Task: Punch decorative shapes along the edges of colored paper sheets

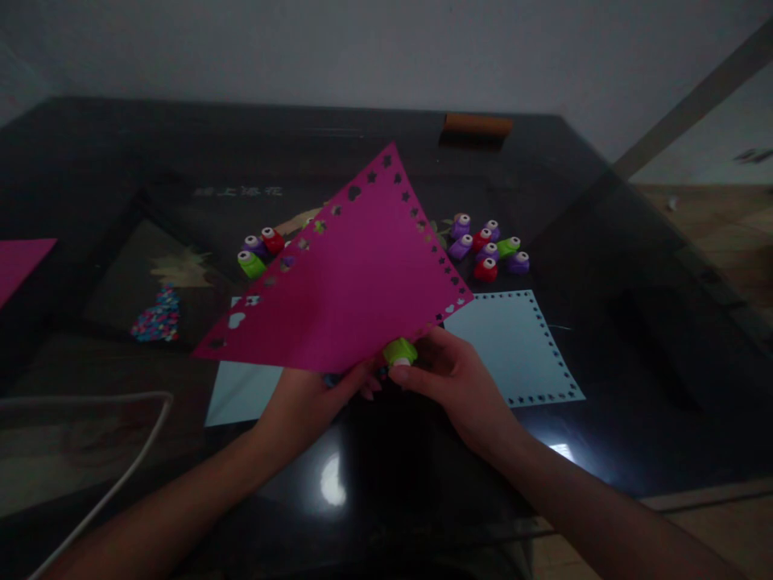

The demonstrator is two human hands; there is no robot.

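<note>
A magenta sheet of paper (362,282) is held up at a slant over the table, with small shapes punched along several of its edges. My left hand (326,395) grips its lower edge, the fingers partly hidden beneath the sheet. In my right hand (450,366) is a green craft punch (399,353), set at the paper's near edge with my thumb on its white button. Under the magenta sheet lie a pale blue sheet (241,395) on the left and a pale blue sheet with punched edges (513,346) on the right.
Purple, red and green craft punches (485,269) stand right of the paper, others (251,264) to its left. Paper bits (158,316) lie in a pile on the dark glossy table (374,499). A white cable (136,459) crosses the left; an orange-brown roll (477,125) lies far back.
</note>
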